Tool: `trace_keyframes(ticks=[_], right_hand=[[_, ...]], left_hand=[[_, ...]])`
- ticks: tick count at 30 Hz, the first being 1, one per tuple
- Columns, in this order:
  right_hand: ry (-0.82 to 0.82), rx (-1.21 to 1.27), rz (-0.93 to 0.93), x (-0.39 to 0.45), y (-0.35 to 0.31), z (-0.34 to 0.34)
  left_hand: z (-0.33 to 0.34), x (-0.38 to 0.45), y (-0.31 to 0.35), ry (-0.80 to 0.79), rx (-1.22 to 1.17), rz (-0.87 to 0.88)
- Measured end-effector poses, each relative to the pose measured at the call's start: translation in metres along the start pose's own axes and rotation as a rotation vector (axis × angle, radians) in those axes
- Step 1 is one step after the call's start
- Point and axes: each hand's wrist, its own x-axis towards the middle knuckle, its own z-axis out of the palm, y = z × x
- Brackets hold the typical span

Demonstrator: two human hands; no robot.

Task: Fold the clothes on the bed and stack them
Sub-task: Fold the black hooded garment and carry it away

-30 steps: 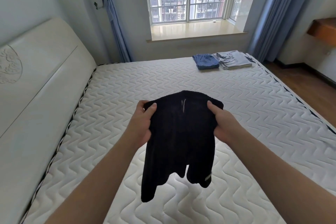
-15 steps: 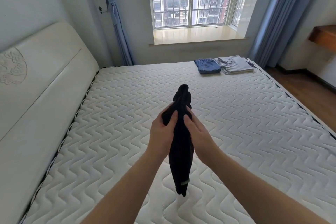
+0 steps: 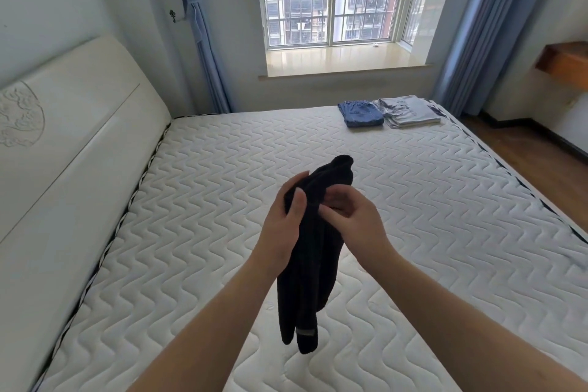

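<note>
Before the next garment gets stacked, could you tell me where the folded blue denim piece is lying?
The folded blue denim piece lies at the mattress's far right corner below the window, directly left of the folded grey garment.

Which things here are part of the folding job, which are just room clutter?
In the job:
- black garment, gripped by left hand and right hand, hanging above the mattress
- folded blue denim piece
- folded light grey clothes beside it

Just there:
- headboard
- blue curtains
- window sill
- wooden shelf
</note>
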Motion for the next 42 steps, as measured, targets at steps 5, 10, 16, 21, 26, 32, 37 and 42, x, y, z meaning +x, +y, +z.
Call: trace_keyframes(ticks=[5, 10, 16, 21, 26, 32, 37, 42], right_hand=[[-0.224, 0.076, 0.043, 0.005, 0.004, -0.010], [-0.013, 0.134, 0.055, 0.012, 0.021, -0.033], [-0.276, 0.099, 0.271, 0.021, 0.041, -0.040], [-0.165, 0.041, 0.189, 0.027, 0.034, -0.037], [-0.128, -0.153, 0.111, 0.028, 0.024, -0.030], [-0.106, -0.190, 0.051, 0.027, 0.016, -0.017], [-0.189, -0.160, 0.053, 0.025, 0.009, -0.006], [-0.255, -0.119, 0.076, 0.025, 0.011, -0.006]], left_hand=[[-0.010, 0.003, -0.006, 0.043, 0.180, 0.056], [-0.023, 0.006, -0.010, 0.126, 0.009, -0.146], [-0.022, 0.007, -0.001, 0.020, -0.246, -0.299], [-0.041, 0.011, 0.015, -0.033, 0.038, -0.089], [-0.078, 0.020, 0.028, -0.277, 0.545, 0.123], [-0.086, 0.030, 0.032, -0.391, 1.174, 0.258], [-0.063, 0.039, 0.027, -0.353, 1.376, 0.325], [-0.040, 0.046, 0.021, -0.344, 1.224, 0.249]])
